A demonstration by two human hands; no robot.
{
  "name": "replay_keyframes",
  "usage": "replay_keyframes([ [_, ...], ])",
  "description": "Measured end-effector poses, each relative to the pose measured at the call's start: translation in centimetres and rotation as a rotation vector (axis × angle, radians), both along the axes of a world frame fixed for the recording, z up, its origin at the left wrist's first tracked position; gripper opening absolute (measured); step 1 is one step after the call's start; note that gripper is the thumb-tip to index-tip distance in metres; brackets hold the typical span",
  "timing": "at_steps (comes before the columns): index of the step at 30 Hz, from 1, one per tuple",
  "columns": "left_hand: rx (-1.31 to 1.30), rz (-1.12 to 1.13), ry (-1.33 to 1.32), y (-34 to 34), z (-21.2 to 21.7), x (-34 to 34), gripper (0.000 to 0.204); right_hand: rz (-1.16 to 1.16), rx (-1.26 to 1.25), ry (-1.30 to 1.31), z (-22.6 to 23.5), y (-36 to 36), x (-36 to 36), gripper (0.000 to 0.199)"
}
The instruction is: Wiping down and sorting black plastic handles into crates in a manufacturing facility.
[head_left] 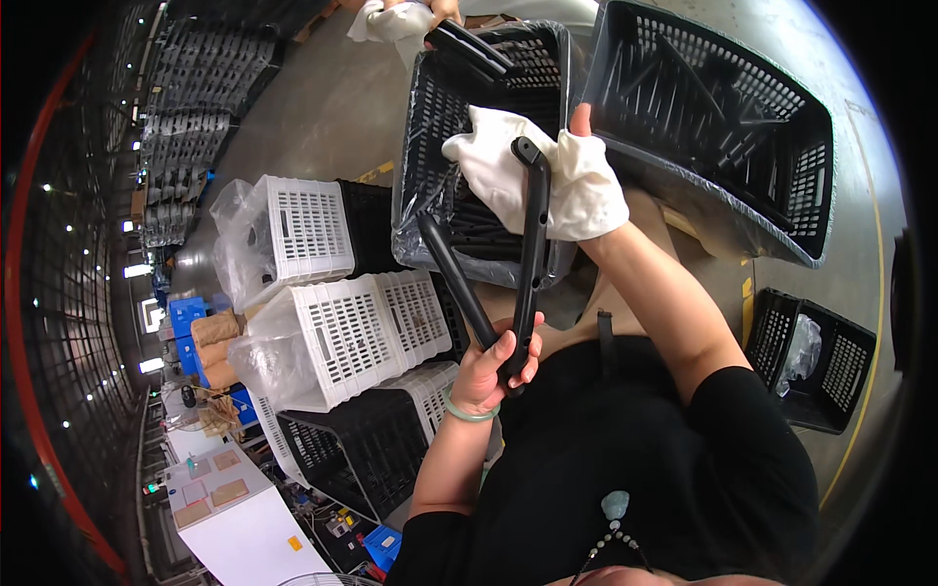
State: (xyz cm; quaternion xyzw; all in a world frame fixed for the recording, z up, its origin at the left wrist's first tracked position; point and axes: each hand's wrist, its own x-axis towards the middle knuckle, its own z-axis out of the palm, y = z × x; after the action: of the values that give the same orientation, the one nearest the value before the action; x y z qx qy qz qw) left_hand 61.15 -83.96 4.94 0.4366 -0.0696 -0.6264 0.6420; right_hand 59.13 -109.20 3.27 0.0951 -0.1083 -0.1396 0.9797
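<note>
My left hand, with a green bangle at the wrist, is closed round the lower ends of two black tubes. The left tube slants up and away; the right tube stands more upright, with holes along its side and a bent upper end. Loose white fabric like a glove covers most of my right hand. Its bare thumb points up, apart from the tube, and the covered fingers appear stretched leftward behind the tube's upper part. Below both hands is a plastic-lined black crate containing black tubes.
Another person's hand, in white fabric, holds black tubes over the crate's far end. A larger black crate of tubes stands right. White crates are stacked left. A small black crate with clear plastic lies lower right.
</note>
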Motion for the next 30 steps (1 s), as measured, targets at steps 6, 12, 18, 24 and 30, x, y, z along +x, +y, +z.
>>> replay_keyframes([
  [6, 0.079, 0.024, -0.072, -0.6, 0.3, -0.6, 0.048, -0.341, -0.621, 0.288, -0.7, 0.1, 0.8, 0.041],
  [12, 0.175, 0.058, -0.249, -2.1, 1.6, -1.5, 0.037, 0.301, 0.059, 0.008, -6.0, 3.5, 0.4, 0.025],
  [18, 0.205, 0.13, -0.261, -1.6, -0.5, 0.7, 0.031, 0.072, -0.746, 0.58, -2.3, 9.1, -2.6, 0.029],
  [24, 0.053, 0.187, -0.038, -3.3, -2.1, 0.6, 0.041, -0.115, -0.945, 0.475, -1.5, 8.4, -3.7, 0.04],
  [30, 0.017, -0.294, -0.088, -3.8, -4.9, 1.7, 0.025, 0.493, -1.018, 0.479, -5.0, 6.1, -7.3, 0.044],
])
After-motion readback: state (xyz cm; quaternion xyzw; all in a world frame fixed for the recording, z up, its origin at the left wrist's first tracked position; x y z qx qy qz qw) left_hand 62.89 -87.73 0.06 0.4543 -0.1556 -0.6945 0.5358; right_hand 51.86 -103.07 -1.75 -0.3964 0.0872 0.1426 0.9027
